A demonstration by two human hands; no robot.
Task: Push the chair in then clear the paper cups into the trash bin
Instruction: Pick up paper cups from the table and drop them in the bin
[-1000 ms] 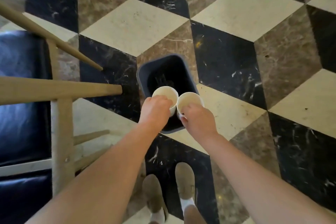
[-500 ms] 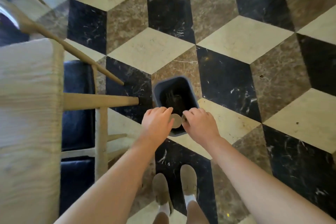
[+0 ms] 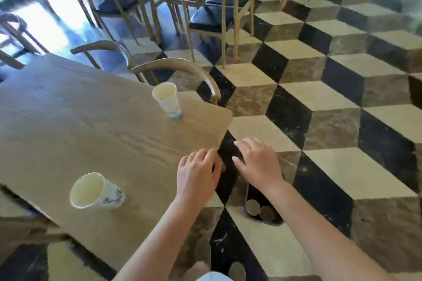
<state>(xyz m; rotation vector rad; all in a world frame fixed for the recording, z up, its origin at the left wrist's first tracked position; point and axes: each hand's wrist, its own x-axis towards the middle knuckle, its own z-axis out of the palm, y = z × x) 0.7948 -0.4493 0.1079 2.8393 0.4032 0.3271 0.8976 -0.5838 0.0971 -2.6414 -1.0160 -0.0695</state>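
Head view, only one: both hands empty, fingers spread loose & open, nothing held. Left hand (image 3: 197, 175) hangs over the near-right edge of the table (image 3: 68, 125); right hand (image 3: 259, 163) is off the edge, above the floor, just beside the left.

Bin (image 3: 262, 209) sits on the floor low right, partly hidden under the right forearm. 2 cups in bin (image 3: 260, 210) show as round shapes inside, side by side.

2 more cups on the table w/ nothing in them that I can see: far cup (image 3: 167, 100) upright near the far-right corner, near cup (image 3: 97, 190) near the front edge, left of the left hand, tilted or on its side, mouth toward cam – can't tell which.

Chair (image 3: 180, 75) at the far-right corner looks tucked in, armrest touching or just by the table edge.

Step, by my read: chair part done, cup clearing abt half done, hands between loads.

Next likely needs a reach left & far, 1 cup per hand – left to near cup, right to far cup – light pinch on thin paper walls, then carry back right over the bin
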